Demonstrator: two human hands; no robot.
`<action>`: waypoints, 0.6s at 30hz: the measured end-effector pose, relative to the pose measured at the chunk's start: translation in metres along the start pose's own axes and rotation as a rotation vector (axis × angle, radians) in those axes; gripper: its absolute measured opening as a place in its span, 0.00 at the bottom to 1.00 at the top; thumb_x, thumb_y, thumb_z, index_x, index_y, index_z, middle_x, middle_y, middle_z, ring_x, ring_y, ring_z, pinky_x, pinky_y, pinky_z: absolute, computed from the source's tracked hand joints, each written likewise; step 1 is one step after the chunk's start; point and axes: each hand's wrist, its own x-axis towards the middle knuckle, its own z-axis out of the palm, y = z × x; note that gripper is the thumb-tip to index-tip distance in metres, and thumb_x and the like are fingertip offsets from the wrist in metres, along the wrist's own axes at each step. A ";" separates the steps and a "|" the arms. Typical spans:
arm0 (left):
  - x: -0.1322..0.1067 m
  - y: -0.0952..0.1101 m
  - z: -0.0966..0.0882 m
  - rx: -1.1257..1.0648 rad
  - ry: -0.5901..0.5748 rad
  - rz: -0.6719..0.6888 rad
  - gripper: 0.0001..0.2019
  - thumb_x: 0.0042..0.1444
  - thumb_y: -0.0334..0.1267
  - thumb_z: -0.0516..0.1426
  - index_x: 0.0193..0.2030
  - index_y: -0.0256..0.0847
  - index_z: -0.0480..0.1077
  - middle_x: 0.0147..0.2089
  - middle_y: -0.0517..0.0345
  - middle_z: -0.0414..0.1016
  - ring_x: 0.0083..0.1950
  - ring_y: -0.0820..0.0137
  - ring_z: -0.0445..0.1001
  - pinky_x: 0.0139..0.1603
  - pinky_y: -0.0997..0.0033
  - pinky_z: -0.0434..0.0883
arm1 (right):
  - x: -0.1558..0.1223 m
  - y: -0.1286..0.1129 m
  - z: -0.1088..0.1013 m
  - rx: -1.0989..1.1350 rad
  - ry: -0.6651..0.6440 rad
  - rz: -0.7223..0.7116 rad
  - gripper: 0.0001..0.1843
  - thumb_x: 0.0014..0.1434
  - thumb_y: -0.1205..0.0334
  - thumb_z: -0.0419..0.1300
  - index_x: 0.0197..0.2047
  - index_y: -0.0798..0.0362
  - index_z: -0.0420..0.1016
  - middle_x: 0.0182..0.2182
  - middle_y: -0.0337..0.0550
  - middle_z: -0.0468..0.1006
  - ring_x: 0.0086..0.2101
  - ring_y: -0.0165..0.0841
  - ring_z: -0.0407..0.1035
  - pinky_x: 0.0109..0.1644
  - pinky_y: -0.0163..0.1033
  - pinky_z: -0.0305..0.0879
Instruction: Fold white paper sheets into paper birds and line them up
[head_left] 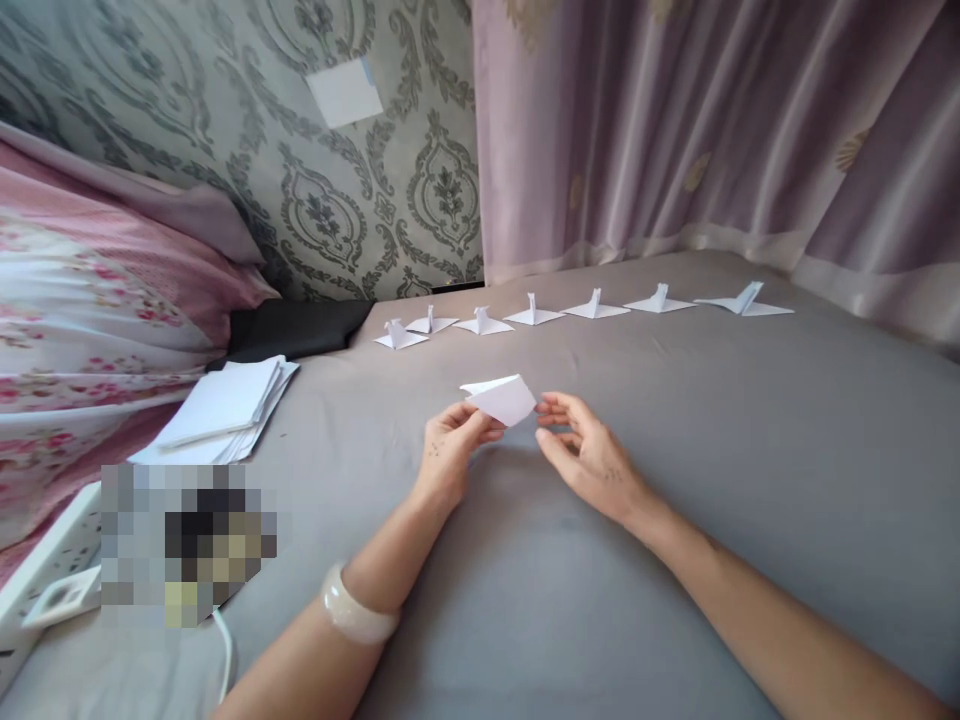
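A folded piece of white paper [504,399] is held up above the grey sheet, its left end split into pointed layers. My left hand [453,448] pinches its lower left edge between thumb and fingers. At the paper's right corner is my right hand [589,452], thumb and fingers apart; its fingertips are close to that corner, and whether they touch it I cannot tell. Beyond the hands, several folded paper figures [532,312] stand in a row on the sheet, each with flat wings and a raised middle.
On the left lies a stack of white paper [217,405], in front of a black flat item [300,330]. A white power strip [52,570], a white cable [225,650] and a blurred-out patch are at lower left. Purple curtains [637,130] hang behind the grey sheet [675,620].
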 end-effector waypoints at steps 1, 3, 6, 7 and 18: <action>0.000 -0.001 0.002 -0.110 -0.013 -0.043 0.10 0.45 0.35 0.63 0.35 0.33 0.75 0.32 0.55 0.78 0.34 0.71 0.76 0.38 0.74 0.73 | -0.002 -0.004 0.002 -0.034 -0.009 -0.070 0.25 0.57 0.58 0.57 0.58 0.52 0.62 0.53 0.53 0.71 0.51 0.38 0.69 0.50 0.45 0.70; -0.002 -0.004 0.007 -0.269 -0.060 -0.109 0.13 0.41 0.31 0.64 0.37 0.33 0.75 0.34 0.53 0.79 0.35 0.71 0.77 0.38 0.74 0.73 | -0.006 -0.008 0.005 -0.063 0.028 -0.158 0.30 0.56 0.56 0.61 0.60 0.50 0.59 0.56 0.54 0.67 0.54 0.40 0.65 0.54 0.49 0.68; -0.007 -0.005 0.012 -0.413 -0.138 -0.173 0.15 0.43 0.30 0.63 0.41 0.34 0.74 0.37 0.52 0.79 0.37 0.70 0.78 0.40 0.73 0.74 | -0.004 -0.010 0.006 0.105 0.082 -0.059 0.36 0.55 0.51 0.62 0.62 0.50 0.54 0.58 0.55 0.65 0.56 0.41 0.64 0.55 0.49 0.68; -0.008 -0.005 0.013 -0.448 -0.159 -0.195 0.14 0.45 0.31 0.63 0.41 0.35 0.73 0.38 0.52 0.79 0.37 0.70 0.78 0.40 0.73 0.74 | -0.003 -0.010 0.005 0.191 0.091 0.013 0.37 0.55 0.49 0.62 0.62 0.50 0.53 0.58 0.56 0.65 0.55 0.41 0.65 0.54 0.48 0.68; -0.014 -0.006 0.012 -0.237 -0.394 -0.266 0.21 0.41 0.36 0.69 0.40 0.33 0.68 0.37 0.50 0.77 0.36 0.67 0.78 0.39 0.69 0.73 | 0.002 -0.016 -0.004 0.458 0.062 0.178 0.37 0.53 0.52 0.64 0.62 0.54 0.54 0.36 0.42 0.79 0.39 0.34 0.73 0.48 0.42 0.68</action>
